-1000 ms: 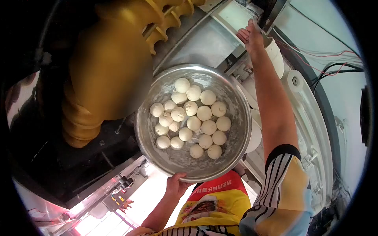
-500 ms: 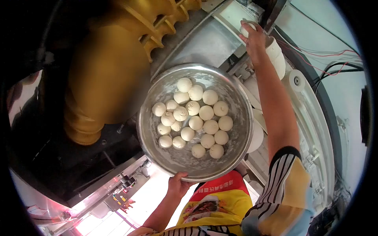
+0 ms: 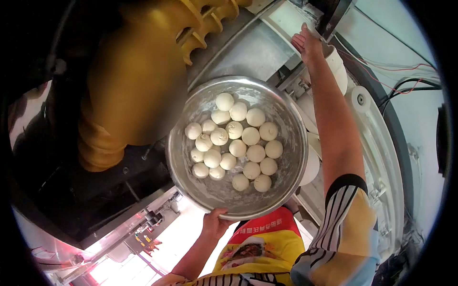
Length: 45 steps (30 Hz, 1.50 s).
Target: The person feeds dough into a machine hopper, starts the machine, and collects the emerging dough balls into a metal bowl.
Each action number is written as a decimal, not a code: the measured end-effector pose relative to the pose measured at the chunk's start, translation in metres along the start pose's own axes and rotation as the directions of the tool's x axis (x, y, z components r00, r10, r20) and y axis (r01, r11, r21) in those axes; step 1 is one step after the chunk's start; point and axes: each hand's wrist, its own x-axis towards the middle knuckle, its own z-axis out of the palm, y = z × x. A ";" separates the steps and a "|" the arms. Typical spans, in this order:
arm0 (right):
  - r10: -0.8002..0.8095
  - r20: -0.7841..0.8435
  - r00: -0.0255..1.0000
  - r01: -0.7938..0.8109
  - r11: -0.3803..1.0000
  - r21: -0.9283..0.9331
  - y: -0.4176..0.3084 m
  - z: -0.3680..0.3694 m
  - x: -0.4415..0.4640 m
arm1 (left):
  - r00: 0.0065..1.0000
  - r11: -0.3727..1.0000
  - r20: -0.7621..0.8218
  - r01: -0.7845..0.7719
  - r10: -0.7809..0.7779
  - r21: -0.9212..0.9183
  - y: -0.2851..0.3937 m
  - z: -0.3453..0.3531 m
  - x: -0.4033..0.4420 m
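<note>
A wide steel bowl [image 3: 229, 202] holds many round white dough balls [image 3: 250, 136], some with a twisted swirl on top. They sit mostly in a loose cluster, and a few rest on others at the left. With my left hand [image 3: 215, 223] I grip the bowl's near rim, thumb over the edge. My right hand [image 3: 307, 44] is stretched out to the upper right, above the end of a pale chute [image 3: 290, 21]. Its fingers are apart from the thumb, and no ball shows in it.
A large yellow screw-shaped roller [image 3: 136, 90] stands left of the bowl. A metal plate [image 3: 255, 50] lies beyond it. White rollers [image 3: 359, 98] and a curved machine frame run along the right. Cables [image 3: 415, 86] hang at the far right.
The dough ball that was in my right hand is gone from it, and the fingers have opened. One more ball now shows on top of the left part of the cluster.
</note>
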 end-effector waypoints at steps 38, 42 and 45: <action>0.009 0.020 1.000 -0.011 0.995 0.100 -0.003 0.005 -0.010 | 0.999 1.000 0.043 -0.003 0.004 -0.013 -0.002 0.004 -0.002; -0.097 0.127 0.987 0.093 0.995 0.038 -0.003 0.005 -0.014 | 1.000 1.000 0.002 0.004 -0.004 -0.014 -0.001 0.004 -0.002; -0.382 0.090 0.920 0.390 0.870 -0.302 -0.001 0.006 -0.019 | 1.000 1.000 0.010 0.004 -0.004 -0.023 -0.004 0.000 0.000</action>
